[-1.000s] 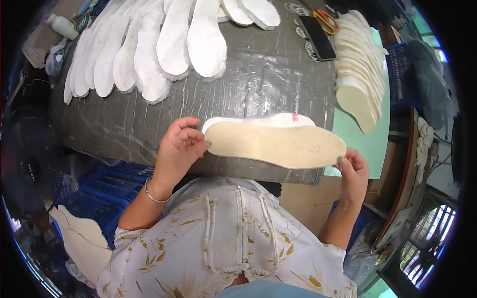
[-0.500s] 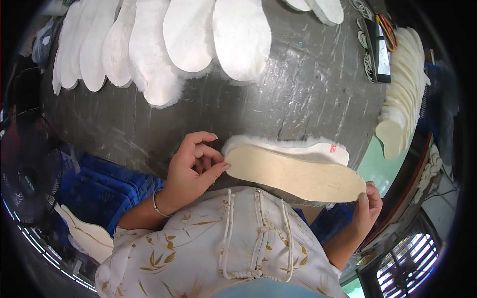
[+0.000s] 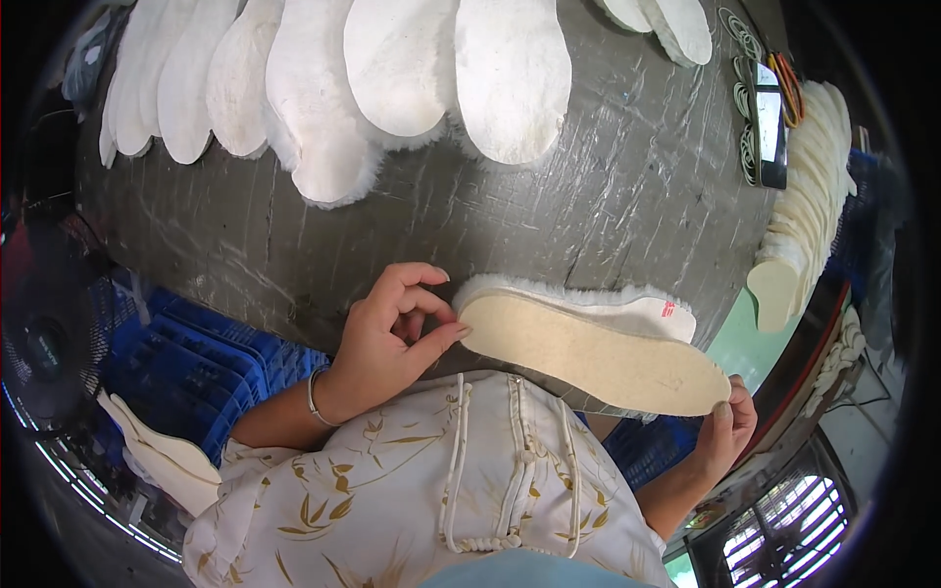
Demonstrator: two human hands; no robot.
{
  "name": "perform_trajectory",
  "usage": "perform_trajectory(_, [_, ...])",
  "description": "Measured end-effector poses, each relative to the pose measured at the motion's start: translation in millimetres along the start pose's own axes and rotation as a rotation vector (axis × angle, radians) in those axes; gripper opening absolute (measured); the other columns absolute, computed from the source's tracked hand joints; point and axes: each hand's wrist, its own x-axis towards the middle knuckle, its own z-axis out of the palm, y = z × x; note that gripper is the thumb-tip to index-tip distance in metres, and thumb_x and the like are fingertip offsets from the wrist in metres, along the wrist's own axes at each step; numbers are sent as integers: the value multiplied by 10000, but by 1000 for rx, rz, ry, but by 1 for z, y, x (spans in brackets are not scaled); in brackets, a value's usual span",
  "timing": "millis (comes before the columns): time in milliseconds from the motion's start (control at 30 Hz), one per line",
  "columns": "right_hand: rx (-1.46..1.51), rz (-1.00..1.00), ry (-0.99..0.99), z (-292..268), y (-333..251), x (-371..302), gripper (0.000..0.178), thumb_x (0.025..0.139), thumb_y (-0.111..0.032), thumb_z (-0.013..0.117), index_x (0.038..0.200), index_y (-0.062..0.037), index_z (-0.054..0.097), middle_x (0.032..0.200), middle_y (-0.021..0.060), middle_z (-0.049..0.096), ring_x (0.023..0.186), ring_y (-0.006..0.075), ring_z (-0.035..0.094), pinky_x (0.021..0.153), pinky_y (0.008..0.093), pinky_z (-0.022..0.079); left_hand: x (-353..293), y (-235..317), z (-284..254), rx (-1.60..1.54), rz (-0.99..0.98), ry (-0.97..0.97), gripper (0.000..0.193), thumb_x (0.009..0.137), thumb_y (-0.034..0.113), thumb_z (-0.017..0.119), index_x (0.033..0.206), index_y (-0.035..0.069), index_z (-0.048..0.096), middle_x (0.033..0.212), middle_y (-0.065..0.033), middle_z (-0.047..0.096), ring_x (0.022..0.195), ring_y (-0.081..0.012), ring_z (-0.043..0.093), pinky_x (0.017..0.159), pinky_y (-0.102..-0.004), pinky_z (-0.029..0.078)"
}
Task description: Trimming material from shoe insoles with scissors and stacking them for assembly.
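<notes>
A beige insole [image 3: 598, 355] lies slantwise near the table's front edge, held at both ends. My left hand [image 3: 397, 323] pinches its left tip between thumb and a finger, the other fingers curled. At the opposite end my right hand [image 3: 727, 429] grips the right tip, thumb on top. Behind and partly beneath it is a white fleece insole [image 3: 637, 312] with a small red print near its right end. The beige piece covers much of this fleece insole's near side.
White fleece insoles [image 3: 510, 78] line the far side of the grey table [image 3: 549, 230]. A phone [image 3: 769, 127] with coiled cords lies far right, beside a stack of cream insoles [image 3: 809, 206]. Blue crates [image 3: 196, 363] stand at lower left near a fan [image 3: 49, 343].
Both hands still hold the beige insole, which sits slightly lower and further right in view. The whole scene has shifted a little as the head view moved.
</notes>
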Motion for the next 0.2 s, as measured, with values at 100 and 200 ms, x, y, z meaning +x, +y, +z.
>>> perform_trajectory(100, [-3,-5,22,4,-5,1,232,858,-203,692,882,13,612,854,32,543,801,114,497,761,255,379,1,0,-1,6,-9,-10,460,785,35,765,1158,34,495,782,1,675,506,-20,380,471,-197,319])
perform_trajectory(200, [10,-33,34,2,0,3,264,836,-221,715,866,20,611,848,39,540,763,109,490,713,243,379,0,2,-3,60,-47,-61,494,787,-1,756,1185,36,466,809,6,650,556,6,408,503,-159,324])
